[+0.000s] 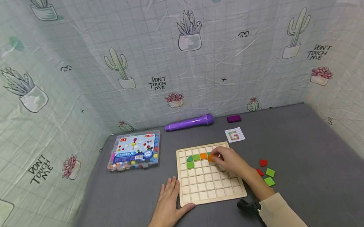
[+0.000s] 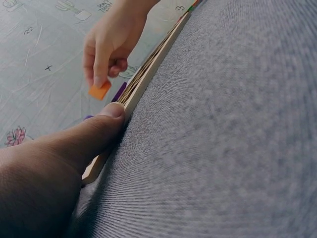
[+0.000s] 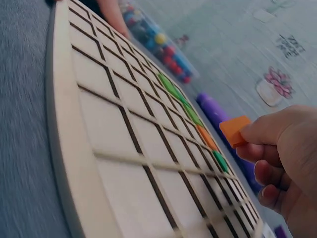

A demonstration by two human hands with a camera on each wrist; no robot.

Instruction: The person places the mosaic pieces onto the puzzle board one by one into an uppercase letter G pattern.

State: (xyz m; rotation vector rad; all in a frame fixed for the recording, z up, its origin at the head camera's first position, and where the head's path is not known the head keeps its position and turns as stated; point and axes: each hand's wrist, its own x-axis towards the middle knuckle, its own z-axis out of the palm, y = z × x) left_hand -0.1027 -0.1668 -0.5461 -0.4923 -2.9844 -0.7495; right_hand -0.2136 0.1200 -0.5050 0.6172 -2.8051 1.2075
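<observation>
My right hand [image 1: 229, 159] pinches an orange square tile [image 3: 235, 130] between thumb and finger, held over the upper part of a wooden grid board [image 1: 208, 194]. In the board's second row lie a dark green rounded tile [image 1: 190, 159], a light green tile [image 1: 196, 157], an orange tile [image 1: 203, 156] and another dark green tile [image 3: 220, 161], partly covered by the hand in the head view. Below the rounded one sits a second light green tile [image 1: 190, 165]. My left hand [image 1: 169, 205] lies with fingers spread at the board's lower left corner, thumb touching its edge [image 2: 113, 110].
Right of the board lie loose red [image 1: 263, 162] and light green tiles [image 1: 270, 172], some hidden by the right forearm. Behind it are a pattern card [image 1: 235, 134], a purple block [image 1: 234, 118] and a purple tube [image 1: 189, 122]. A clear box of beads [image 1: 134, 150] stands back left.
</observation>
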